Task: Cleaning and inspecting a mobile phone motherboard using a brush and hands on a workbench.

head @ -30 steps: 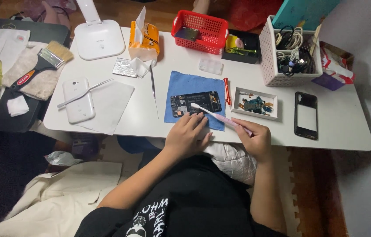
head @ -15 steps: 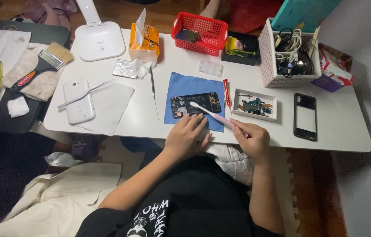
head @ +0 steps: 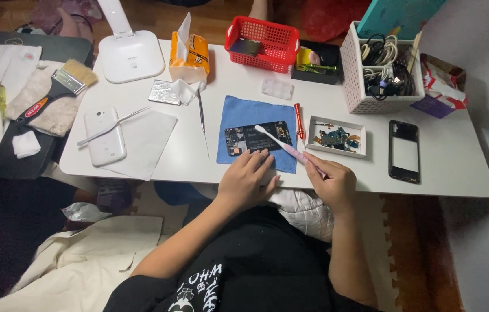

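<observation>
1. Right hand (head: 332,184) pinched pink toothbrush (head: 288,150); bristles lay on opened phone (head: 257,137).
2. Left hand (head: 246,179), fingers spread flat, pressed phone's near edge.
3. Phone lay on blue cloth (head: 238,112), mid table (head: 447,173); red screwdriver (head: 299,120) & parts tray (head: 337,137) just beside.

Black short-sleeved T-shirt, white printed lettering on chest; forearms bare; left hand (head: 245,180), right hand (head: 330,184) ungloved, ringless.

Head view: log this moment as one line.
right hand: holds pink toothbrush, head on opened phone | left hand: fingertips steady phone's near edge | phone on blue cloth | white table
</observation>
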